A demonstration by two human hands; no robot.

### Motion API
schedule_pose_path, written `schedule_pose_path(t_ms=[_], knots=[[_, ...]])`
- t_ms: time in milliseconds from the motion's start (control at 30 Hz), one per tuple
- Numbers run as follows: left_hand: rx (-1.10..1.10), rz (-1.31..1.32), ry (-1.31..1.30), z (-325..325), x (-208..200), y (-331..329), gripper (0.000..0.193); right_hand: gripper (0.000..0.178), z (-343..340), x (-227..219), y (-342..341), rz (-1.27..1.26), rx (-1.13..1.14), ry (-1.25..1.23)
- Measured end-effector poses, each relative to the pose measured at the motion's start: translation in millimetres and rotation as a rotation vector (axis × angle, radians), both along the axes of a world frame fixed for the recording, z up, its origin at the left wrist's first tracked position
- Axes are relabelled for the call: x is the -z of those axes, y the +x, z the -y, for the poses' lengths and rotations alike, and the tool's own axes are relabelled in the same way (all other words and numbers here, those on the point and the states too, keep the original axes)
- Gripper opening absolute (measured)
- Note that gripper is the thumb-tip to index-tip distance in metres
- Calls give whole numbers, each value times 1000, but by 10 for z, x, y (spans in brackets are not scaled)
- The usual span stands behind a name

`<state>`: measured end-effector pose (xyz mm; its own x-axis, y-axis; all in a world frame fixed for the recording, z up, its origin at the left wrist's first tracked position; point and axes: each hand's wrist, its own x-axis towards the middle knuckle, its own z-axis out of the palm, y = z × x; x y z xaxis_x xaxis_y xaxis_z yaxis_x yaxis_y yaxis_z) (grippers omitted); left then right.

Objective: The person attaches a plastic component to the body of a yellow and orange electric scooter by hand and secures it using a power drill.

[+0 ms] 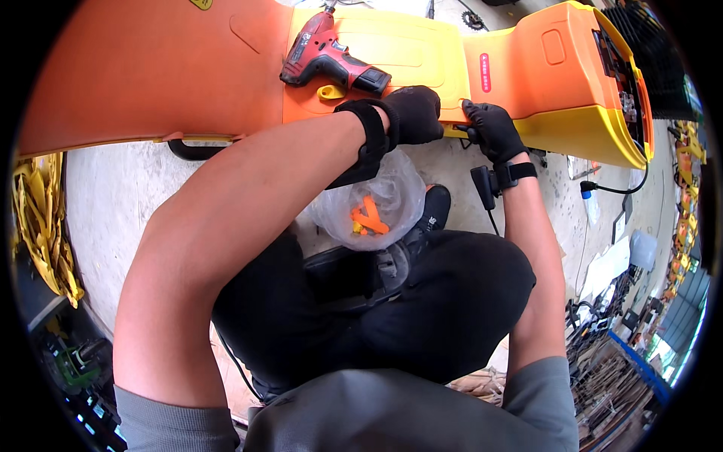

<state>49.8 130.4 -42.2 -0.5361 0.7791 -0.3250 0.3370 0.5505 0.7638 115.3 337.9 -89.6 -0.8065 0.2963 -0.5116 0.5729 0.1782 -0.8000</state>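
As the head camera looked down over the person's lap, a large moulded plastic body lay across the top of the frame, orange over most of its length with a yellow panel set into its upper face and a yellow lower skirt at the right end. Its surface was smooth and glossy, with shallow pressed outlines and a small red label on the orange part to the right. A red and black cordless drill lay on its side on the panel, and a small yellow loop-shaped piece sat just below the drill.

The left hand, in a black glove, rested knuckles-up on the near edge of the body, its fingers curled under; whether they held anything could not be told. The right hand, also gloved, pressed against the same edge just beside it, fingers bent and closed around the rim of the plastic.

Below the hands a clear plastic bag holding small orange pieces lay between the person's knees on the concrete floor.
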Motion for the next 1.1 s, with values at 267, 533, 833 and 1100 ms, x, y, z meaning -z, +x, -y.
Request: schedule_pose_path(t_ms=[267, 533, 833, 1100], knots=[[31, -84, 11, -3, 3, -19, 29, 17, -183, 78, 96, -233, -333, 104], [45, -4, -43, 33, -49, 10, 29, 13, 2, -144, 80, -13, 133, -405], [70, -50, -53, 70, -58, 19, 33, 15, 64, -129, 41, -3, 133, -230], [42, -62, -15, 99, -65, 43, 29, 16, 89, -58, 37, 13, 151, -195]])
